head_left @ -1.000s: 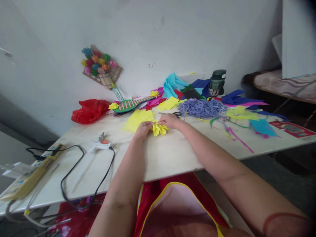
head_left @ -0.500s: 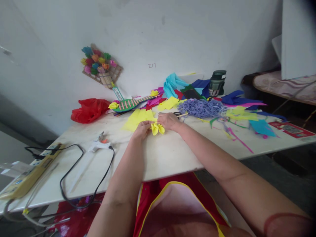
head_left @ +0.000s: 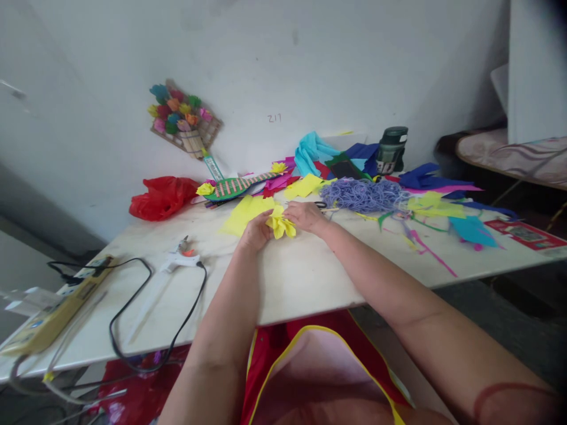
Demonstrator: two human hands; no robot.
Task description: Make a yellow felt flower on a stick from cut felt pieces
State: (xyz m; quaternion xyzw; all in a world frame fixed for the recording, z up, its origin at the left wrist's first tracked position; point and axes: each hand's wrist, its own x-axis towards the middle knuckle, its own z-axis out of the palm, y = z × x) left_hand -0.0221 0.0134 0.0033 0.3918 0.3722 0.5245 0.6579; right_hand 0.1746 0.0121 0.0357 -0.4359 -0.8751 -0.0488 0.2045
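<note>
A small yellow paper flower [head_left: 280, 224] with crumpled petals sits between my two hands over the white table [head_left: 292, 277]. My left hand [head_left: 256, 231] pinches its left side with curled fingers. My right hand [head_left: 306, 215] grips its right side, fingers closed. Just behind the flower lies a flat yellow paper sheet [head_left: 245, 212]. Black-handled scissors [head_left: 315, 205] lie right beyond my right hand.
A heap of purple yarn [head_left: 364, 193] and coloured paper scraps cover the table's back right. A glue gun [head_left: 177, 260] with a black cord and a power strip [head_left: 57, 310] lie at left. A red bag [head_left: 160, 198], a paper guitar [head_left: 237, 186] and a green jar [head_left: 391, 149] stand by the wall.
Both hands have lifted and turned the yellow flower slightly up and away; its petals now bunch higher between the fingers.
</note>
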